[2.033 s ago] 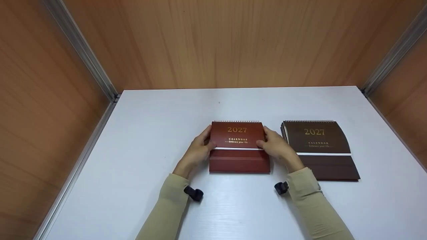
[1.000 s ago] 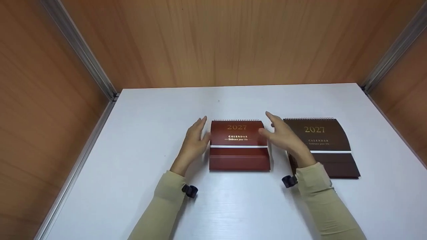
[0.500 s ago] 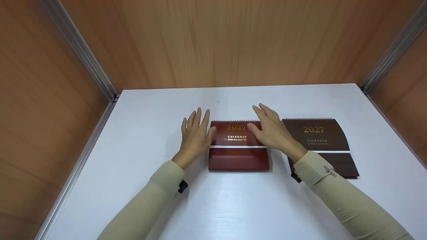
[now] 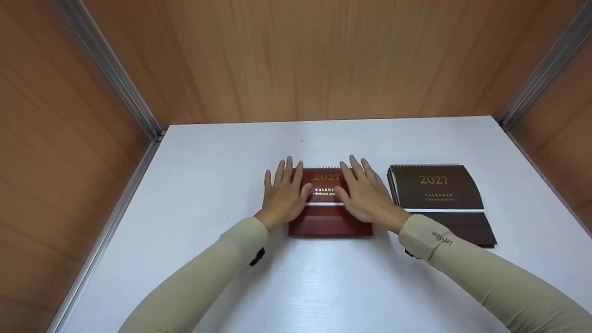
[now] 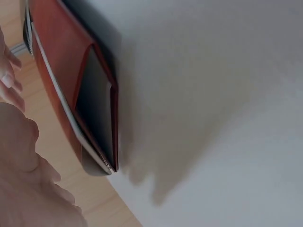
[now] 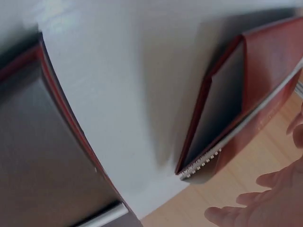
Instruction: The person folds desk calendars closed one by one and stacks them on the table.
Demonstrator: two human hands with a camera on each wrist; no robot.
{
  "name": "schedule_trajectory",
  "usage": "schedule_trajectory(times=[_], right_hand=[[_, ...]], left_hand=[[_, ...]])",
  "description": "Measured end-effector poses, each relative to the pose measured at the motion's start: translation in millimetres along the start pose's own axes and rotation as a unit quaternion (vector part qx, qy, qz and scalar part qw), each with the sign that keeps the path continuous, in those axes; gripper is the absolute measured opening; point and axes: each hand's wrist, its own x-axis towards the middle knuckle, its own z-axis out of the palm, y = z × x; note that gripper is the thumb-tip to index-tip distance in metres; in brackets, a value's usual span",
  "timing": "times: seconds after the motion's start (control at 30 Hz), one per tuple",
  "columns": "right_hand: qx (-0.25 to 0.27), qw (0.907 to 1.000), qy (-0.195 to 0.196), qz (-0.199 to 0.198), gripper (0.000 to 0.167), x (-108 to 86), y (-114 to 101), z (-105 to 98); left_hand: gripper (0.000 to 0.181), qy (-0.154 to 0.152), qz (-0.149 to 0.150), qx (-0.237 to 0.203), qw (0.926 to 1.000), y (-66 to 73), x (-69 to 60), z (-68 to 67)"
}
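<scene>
A red 2027 desk calendar [image 4: 330, 225] with a wire-bound top edge stands on the white table. Its folded base shows from the side in the left wrist view, where the calendar [image 5: 61, 52] forms a hollow wedge. My left hand [image 4: 284, 199] is spread over its left side, fingers straight. Over the right side lies my right hand [image 4: 367, 199], palm down, fingers also straight. Both wrist views show a gap between the hands and the cover. Parts of the printed cover are hidden beneath them. To the right sits a dark brown 2027 calendar [image 4: 437, 189].
The white table [image 4: 222, 152] meets a wood-grain back panel [image 4: 296, 60]. Similar side panels with metal frame strips [image 4: 115, 69] stand left and right. The right forearm sleeve [image 4: 462, 263] passes over the brown calendar's lower left corner.
Both hands released the red calendar's sides, drew apart and lifted with fingers straightening. They then came inward over its cover. The calendars stay in place.
</scene>
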Motion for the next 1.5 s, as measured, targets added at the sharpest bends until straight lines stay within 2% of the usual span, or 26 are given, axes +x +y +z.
schedule_trajectory(times=[0.43, 0.57, 0.87, 1.13, 1.5], right_hand=[[0.002, 0.9994, -0.015, 0.031, 0.074, 5.2, 1, 27], [0.008, 0.9992, -0.02, 0.034, 0.074, 4.4, 0, 31], [0.0, 0.9987, -0.034, 0.038, 0.075, 3.6, -1, 41], [0.007, 0.9978, -0.048, 0.045, 0.075, 3.6, -3, 45], [0.001, 0.9974, -0.057, 0.045, 0.076, 3.7, -1, 48]], left_hand=[[0.074, -0.037, -0.002, 0.028, 0.9989, 8.2, 3.0, 23.9], [0.075, -0.039, 0.0, 0.033, 0.9987, 9.0, 2.1, 28.1], [0.074, -0.059, -0.005, 0.015, 0.9981, 8.8, 0.3, 31.4], [0.073, -0.074, -0.018, 0.017, 0.9969, 7.3, 2.3, 36.5], [0.072, -0.068, -0.013, 0.018, 0.9975, 9.7, -0.6, 38.4]])
